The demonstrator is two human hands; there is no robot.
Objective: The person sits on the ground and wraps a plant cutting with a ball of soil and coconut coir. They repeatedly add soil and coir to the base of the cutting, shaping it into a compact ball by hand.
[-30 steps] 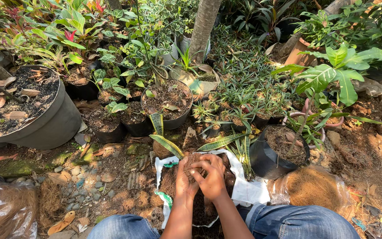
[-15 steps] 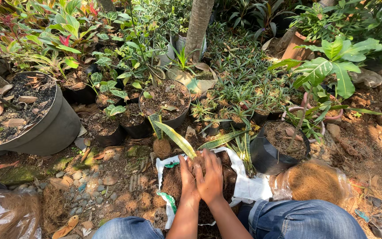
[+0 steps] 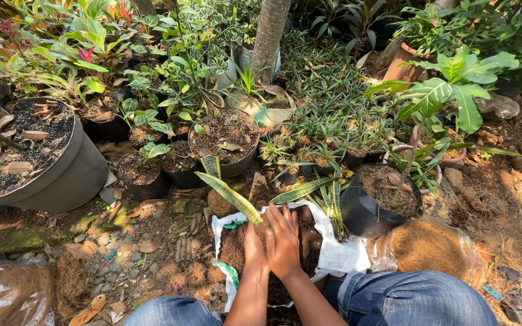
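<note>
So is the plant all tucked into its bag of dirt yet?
Nearly, by the look of it. Done: the striped long-leaved plant already stands in the white bag, which holds dark soil. In hand: the right hand lies over the left hand, both pressing on the soil by the plant's base. Left: the bag's rim is folded open and loose.
</note>
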